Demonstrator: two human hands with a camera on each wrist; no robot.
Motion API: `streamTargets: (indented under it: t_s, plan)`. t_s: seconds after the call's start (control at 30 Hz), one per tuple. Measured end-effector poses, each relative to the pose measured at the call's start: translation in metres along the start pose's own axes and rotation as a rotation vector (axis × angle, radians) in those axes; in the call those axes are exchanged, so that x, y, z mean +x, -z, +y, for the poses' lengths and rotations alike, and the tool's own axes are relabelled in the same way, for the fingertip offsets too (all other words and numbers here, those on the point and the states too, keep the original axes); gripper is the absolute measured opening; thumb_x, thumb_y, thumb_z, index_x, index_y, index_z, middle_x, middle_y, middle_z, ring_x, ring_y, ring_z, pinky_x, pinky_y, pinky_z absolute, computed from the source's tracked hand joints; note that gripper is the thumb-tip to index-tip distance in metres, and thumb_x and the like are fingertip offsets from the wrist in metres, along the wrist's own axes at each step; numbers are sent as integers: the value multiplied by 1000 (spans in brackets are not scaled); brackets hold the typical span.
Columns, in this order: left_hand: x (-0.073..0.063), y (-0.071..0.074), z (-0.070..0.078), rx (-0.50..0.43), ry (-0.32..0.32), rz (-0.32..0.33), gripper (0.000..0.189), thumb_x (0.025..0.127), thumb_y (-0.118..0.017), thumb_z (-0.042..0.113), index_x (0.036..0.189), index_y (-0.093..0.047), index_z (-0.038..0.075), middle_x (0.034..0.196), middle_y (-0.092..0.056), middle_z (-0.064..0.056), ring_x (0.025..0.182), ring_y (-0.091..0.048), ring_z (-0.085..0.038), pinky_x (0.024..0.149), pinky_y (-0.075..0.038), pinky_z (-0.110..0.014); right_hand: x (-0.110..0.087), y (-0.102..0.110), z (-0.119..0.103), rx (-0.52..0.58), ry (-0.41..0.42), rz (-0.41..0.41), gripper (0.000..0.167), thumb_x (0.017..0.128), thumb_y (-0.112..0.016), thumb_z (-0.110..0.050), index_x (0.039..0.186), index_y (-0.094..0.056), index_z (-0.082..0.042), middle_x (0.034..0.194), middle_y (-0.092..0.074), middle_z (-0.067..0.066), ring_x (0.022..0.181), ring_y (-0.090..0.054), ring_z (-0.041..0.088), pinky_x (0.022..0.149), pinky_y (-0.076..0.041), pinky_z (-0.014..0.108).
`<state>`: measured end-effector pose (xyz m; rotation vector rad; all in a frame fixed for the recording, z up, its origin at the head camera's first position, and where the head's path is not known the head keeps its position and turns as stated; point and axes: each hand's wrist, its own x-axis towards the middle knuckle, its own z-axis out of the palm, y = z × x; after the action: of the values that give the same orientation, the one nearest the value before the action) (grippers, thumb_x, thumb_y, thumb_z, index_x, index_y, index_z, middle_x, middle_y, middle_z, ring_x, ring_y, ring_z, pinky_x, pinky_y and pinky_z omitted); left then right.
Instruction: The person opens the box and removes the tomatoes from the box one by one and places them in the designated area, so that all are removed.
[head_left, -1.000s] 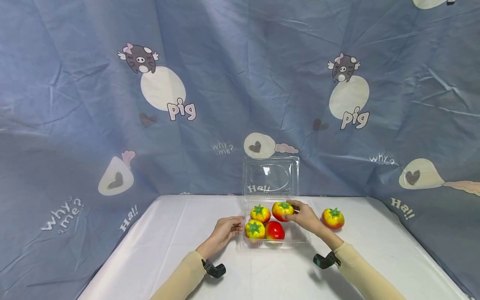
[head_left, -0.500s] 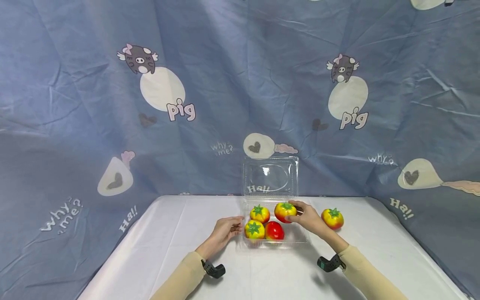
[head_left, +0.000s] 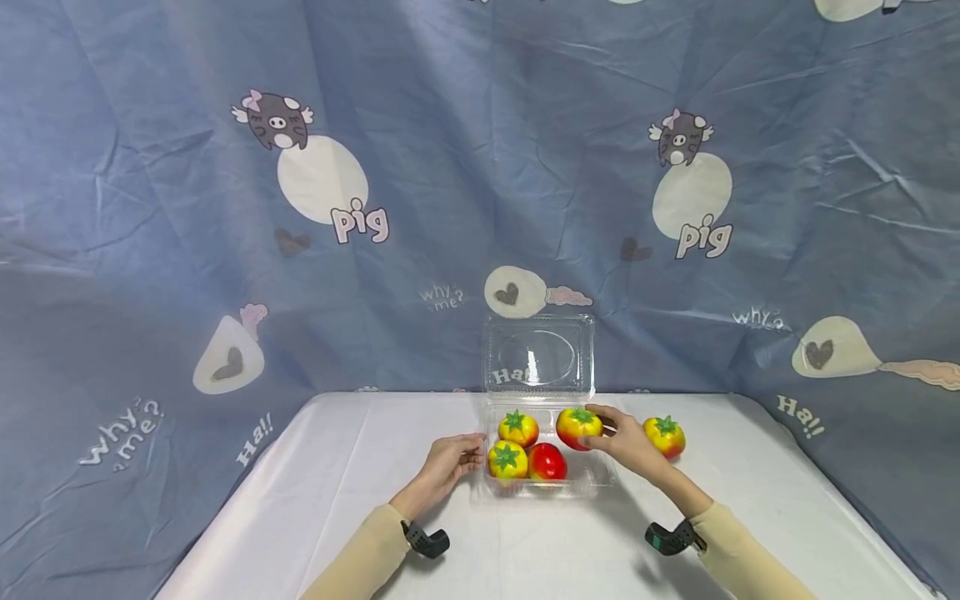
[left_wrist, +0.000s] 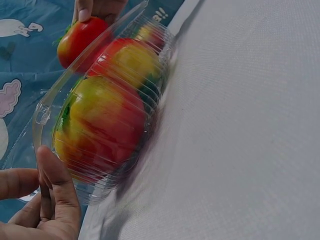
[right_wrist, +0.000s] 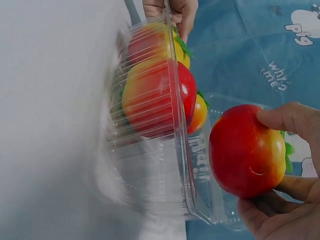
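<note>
A clear plastic clamshell box (head_left: 592,472) lies on the table with its lid (head_left: 538,358) raised at the back. My left hand (head_left: 448,465) pinches the box's left rim between thumb and fingers, as the left wrist view shows. Inside sit a yellow-red tomato (head_left: 518,428) at the back left, another yellow tomato (head_left: 507,460) in front of it and a red tomato (head_left: 547,461) beside that. My right hand (head_left: 624,439) grips a red-yellow tomato (right_wrist: 245,150) with a green leafy top. In the right wrist view, this tomato is held above the rim, over the box's right part.
Another yellow-red tomato (head_left: 664,436) rests on the white table (head_left: 757,500), right of the box and partly behind my right hand. A blue printed cloth (head_left: 420,167) hangs behind the table. Each wrist wears a black strap device (head_left: 426,540).
My right hand has shifted rightward and slightly nearer with its tomato, away from the back-left one in the box. My left hand stays at the left rim.
</note>
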<state>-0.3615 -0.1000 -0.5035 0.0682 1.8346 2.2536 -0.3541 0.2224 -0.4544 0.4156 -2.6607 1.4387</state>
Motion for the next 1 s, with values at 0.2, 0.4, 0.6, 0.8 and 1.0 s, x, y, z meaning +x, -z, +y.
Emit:
streamTargets:
  t_s: [0.2, 0.4, 0.6, 0.8, 1.0]
  plan:
    - [7, 2, -7, 1, -13, 19, 41, 95, -55, 10, 128, -52, -14, 88, -64, -6, 74, -59, -10, 68, -54, -22, -3, 4, 1, 2, 29, 3, 61, 82, -74, -17, 135, -50, 4, 134, -54, 26, 118, -56, 44, 94, -53, 44]
    - [8, 0, -8, -16, -19, 30, 39, 94, -55, 8, 126, -54, -14, 85, -64, -4, 72, -59, -10, 67, -53, -21, -12, 10, -5, 7, 37, -9, 60, 84, -74, -16, 135, -50, 4, 134, -52, 28, 118, -55, 46, 94, -52, 46]
    - [9, 1, -10, -19, -12, 30, 40, 94, -55, 8, 127, -53, -14, 87, -64, -6, 73, -59, -10, 67, -53, -21, -18, 16, 0, -13, 14, -6, 61, 84, -74, -19, 136, -50, 2, 135, -52, 26, 120, -55, 45, 93, -53, 43]
    - [7, 2, -8, -15, -9, 16, 41, 95, -54, 9, 129, -51, -15, 89, -63, -6, 74, -58, -11, 68, -53, -22, -27, 25, -1, -9, 21, -1, 63, 83, -75, -21, 136, -50, 3, 136, -51, 27, 120, -55, 45, 90, -55, 39]
    - [-1, 0, 3, -12, 3, -19, 41, 96, -52, 7, 130, -48, -17, 90, -63, -8, 77, -59, -12, 72, -54, -24, -37, 32, 3, -15, 25, 14, 62, 84, -74, -18, 137, -49, 4, 135, -51, 27, 119, -56, 43, 91, -54, 40]
